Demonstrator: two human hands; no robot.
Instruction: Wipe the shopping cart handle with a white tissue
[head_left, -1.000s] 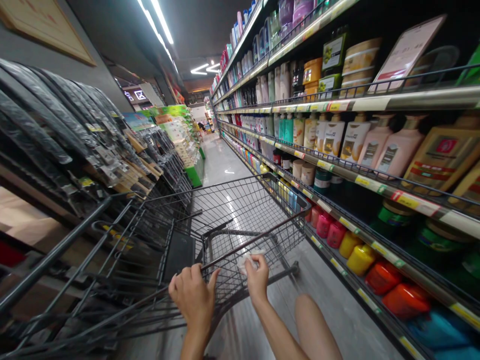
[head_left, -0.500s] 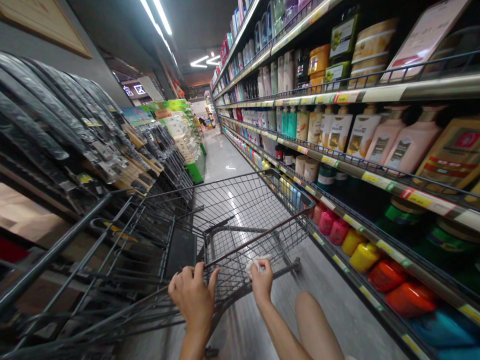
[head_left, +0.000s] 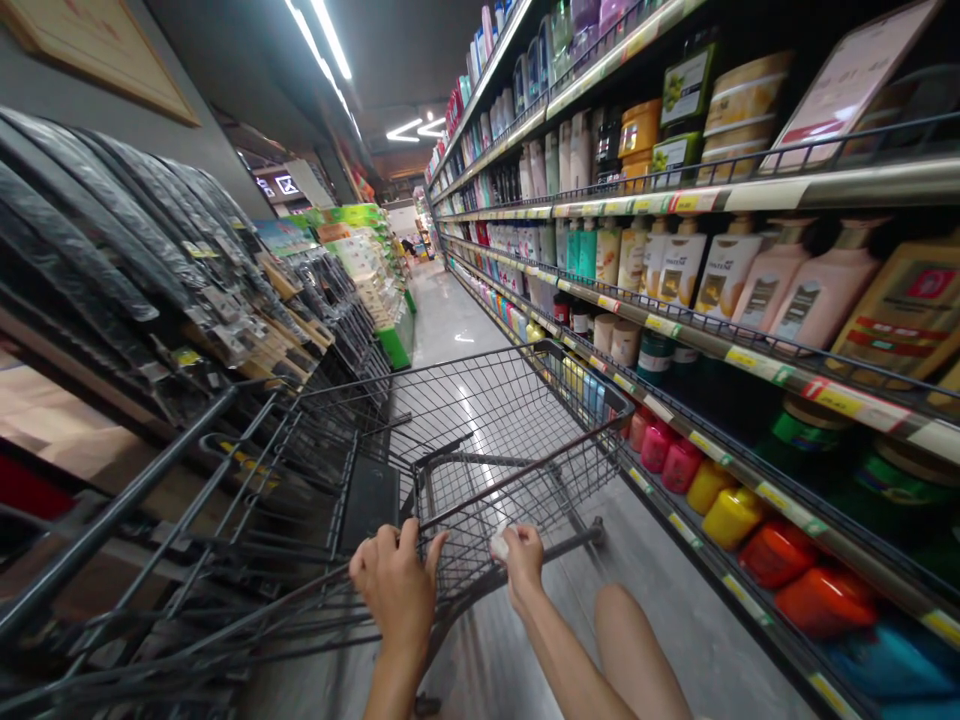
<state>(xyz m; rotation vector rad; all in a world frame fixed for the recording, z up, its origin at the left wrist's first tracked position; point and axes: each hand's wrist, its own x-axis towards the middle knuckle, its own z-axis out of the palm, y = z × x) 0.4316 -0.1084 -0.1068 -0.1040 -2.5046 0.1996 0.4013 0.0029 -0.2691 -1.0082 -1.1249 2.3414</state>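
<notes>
A dark wire shopping cart (head_left: pixel 517 470) stands in the aisle, its basket empty. My left hand (head_left: pixel 397 585) is on the cart's near side rail, fingers curled over the bar and thumb sticking up to the right. Just right of it, my right hand (head_left: pixel 525 560) is closed in a pinch on a small crumpled white tissue (head_left: pixel 500 545), beside the cart's side wires. A black panel (head_left: pixel 371 505) sits on the cart beyond my left hand.
Shelves of bottles and jars (head_left: pixel 682 260) line the right side, close to the cart's far corner. Wrapped goods on a rack (head_left: pixel 150 250) stand at the left. Stacked packs (head_left: pixel 375 280) are farther down the aisle. My knee (head_left: pixel 630 630) shows at the bottom.
The view has shifted slightly, and both hands and the cart appear a little farther right. Less of the white tissue shows at my right hand.
</notes>
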